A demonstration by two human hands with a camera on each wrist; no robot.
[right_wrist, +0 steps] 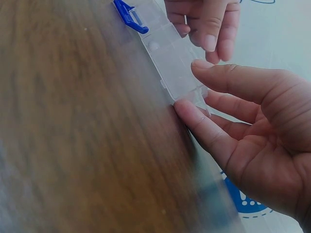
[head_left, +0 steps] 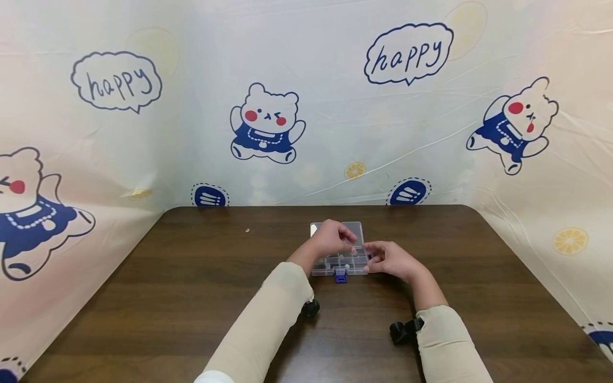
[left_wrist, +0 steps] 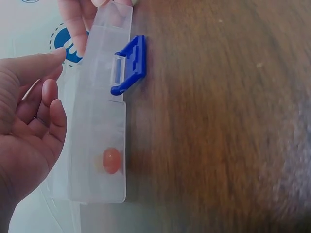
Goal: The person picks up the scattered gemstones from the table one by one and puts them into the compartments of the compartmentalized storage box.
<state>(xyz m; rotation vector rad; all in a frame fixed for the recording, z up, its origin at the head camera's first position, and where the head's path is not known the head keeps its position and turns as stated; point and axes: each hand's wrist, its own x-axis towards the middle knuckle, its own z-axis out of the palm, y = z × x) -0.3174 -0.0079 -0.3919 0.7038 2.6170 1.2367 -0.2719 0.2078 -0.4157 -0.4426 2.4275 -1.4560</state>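
Observation:
A clear plastic compartment box [head_left: 318, 270] with a blue latch [head_left: 340, 276] at its front lies on the table, its clear lid [head_left: 353, 230] folded back. My left hand [head_left: 332, 237] hovers over the compartments with thumb and fingers bent close together. Whether anything small is between its fingertips cannot be made out. At the box's right end, my right hand [head_left: 394, 260] holds the corner, one fingertip pressed against the edge. The left wrist view shows an orange-red oval bead [left_wrist: 112, 160] through the box's front wall. Several small whitish pieces sit in other compartments.
The brown wooden table [head_left: 201, 298] reaches back to a printed cloth backdrop [head_left: 330, 117]. A tiny pale bit [head_left: 247, 230] lies on the table, left of the box. Black wrist cameras [head_left: 310, 308] are strapped at both sleeves.

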